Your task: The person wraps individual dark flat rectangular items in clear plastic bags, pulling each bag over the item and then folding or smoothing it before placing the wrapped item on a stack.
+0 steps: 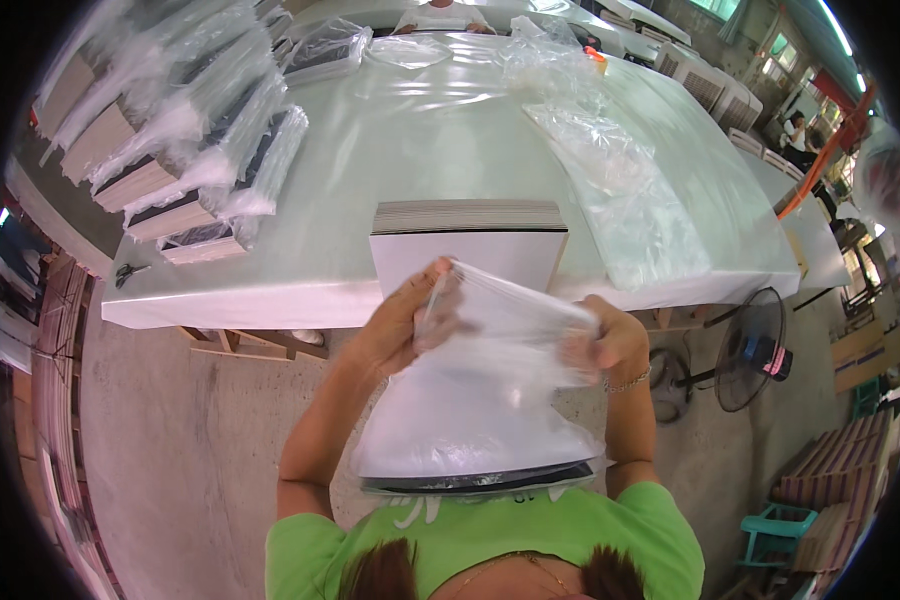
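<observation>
left hand (400, 322), right hand (615, 338), gripping bag (510, 325)

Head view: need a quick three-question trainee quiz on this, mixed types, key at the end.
1. What do the left hand and right hand both hold?
2. True or false: the scissors lie near the left end of the table's near edge.
3. On the table, what lies to the right of the grey-edged stack?
A) plastic-wrapped stacks
B) loose clear plastic
C) a green stool

Key:
1. A clear plastic bag.
2. True.
3. B.
</observation>
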{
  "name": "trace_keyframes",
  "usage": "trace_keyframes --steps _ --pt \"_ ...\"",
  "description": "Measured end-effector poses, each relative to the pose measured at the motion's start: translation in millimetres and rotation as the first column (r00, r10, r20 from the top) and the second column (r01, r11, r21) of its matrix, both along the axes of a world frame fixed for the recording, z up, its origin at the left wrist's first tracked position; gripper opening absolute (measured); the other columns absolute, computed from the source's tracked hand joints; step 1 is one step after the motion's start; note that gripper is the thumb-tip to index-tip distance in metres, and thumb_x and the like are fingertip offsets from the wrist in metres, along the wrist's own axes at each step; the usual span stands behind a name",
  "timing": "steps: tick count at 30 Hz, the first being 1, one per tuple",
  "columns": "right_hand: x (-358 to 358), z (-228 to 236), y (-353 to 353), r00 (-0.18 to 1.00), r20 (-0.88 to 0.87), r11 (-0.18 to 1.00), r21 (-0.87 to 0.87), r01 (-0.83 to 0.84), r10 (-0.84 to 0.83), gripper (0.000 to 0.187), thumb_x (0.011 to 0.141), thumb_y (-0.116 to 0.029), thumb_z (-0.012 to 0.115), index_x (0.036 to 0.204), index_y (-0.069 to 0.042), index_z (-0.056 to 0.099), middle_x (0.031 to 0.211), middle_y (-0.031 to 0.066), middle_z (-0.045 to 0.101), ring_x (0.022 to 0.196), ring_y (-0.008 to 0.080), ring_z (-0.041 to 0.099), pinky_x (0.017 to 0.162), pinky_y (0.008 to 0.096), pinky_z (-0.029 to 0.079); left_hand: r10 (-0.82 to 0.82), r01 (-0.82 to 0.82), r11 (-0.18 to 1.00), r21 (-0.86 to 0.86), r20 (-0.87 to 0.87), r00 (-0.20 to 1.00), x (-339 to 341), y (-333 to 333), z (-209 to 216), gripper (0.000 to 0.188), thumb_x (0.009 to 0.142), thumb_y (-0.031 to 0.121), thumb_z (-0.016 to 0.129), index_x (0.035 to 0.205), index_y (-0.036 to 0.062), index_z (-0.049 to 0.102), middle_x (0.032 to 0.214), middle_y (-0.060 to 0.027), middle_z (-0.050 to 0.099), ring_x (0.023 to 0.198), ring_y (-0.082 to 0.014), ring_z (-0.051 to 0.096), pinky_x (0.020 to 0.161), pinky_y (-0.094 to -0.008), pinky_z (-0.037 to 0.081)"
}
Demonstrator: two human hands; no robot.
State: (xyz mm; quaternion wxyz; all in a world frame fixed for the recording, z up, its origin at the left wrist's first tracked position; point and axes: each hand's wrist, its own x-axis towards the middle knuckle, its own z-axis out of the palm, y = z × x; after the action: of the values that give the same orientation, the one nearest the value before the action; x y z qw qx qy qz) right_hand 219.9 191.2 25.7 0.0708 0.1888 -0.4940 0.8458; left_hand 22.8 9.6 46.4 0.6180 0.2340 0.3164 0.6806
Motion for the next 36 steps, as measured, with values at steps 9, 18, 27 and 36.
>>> trace_keyframes --steps 9,18,27,36 --pt "-15.1 5.6 6.6 0.936 0.222 0.841 -0.418 0.343 -0.272 0.039 0.089 -0.017 0.046 0.123 0.003 0.043 0.111 0.0134 0.056 0.092 0.0250 0.058 0.090 0.0447 0.044 -0.497 0.582 0.581 0.568 -0.319 0.807 -60.4 -15.8 -122.5 0.034 0.085 0.029 0.057 0.110 0.0081 0.047 0.092 -0.0074 0.058 0.085 -0.0146 0.055 0.061 -0.0244 0.047" --pt "42.4 -49.4 -8.1 0.857 0.332 0.909 0.278 0.311 -0.395 0.071 0.079 -0.040 0.063 0.132 -0.001 0.034 0.120 0.0101 0.051 0.107 0.0217 0.051 0.093 0.0368 0.040 -0.060 -0.103 0.908 0.407 0.369 0.928 -46.6 -23.3 -101.7 0.058 0.088 0.026 0.052 0.137 0.0105 0.026 0.112 -0.0089 0.053 0.091 -0.0168 0.059 0.057 -0.0277 0.052" --pt "-6.3 -13.0 -2.4 0.914 -0.226 0.764 -0.634 0.125 -0.337 0.076 0.079 -0.057 0.054 0.136 -0.013 0.028 0.111 0.0061 0.053 0.095 0.0228 0.053 0.095 0.0503 0.035 -0.111 0.087 0.942 0.324 0.055 0.992 -48.4 -65.8 -101.4 0.054 0.073 0.029 0.070 0.114 0.0037 0.045 0.098 -0.0093 0.056 0.087 -0.0231 0.056 0.074 -0.0313 0.048" --pt "6.3 21.1 0.3 0.654 0.385 0.753 0.222 0.619 -0.651 0.059 0.070 0.007 0.063 0.122 -0.002 0.038 0.095 0.0074 0.054 0.085 0.0132 0.053 0.068 0.0218 0.044 0.614 -0.617 0.772 0.150 -0.422 0.666 -70.6 -37.3 -69.0 0.010 0.076 0.002 0.058 0.074 0.0037 0.049 0.065 0.0056 0.044 0.064 -0.0056 0.042 0.064 -0.0203 0.036"
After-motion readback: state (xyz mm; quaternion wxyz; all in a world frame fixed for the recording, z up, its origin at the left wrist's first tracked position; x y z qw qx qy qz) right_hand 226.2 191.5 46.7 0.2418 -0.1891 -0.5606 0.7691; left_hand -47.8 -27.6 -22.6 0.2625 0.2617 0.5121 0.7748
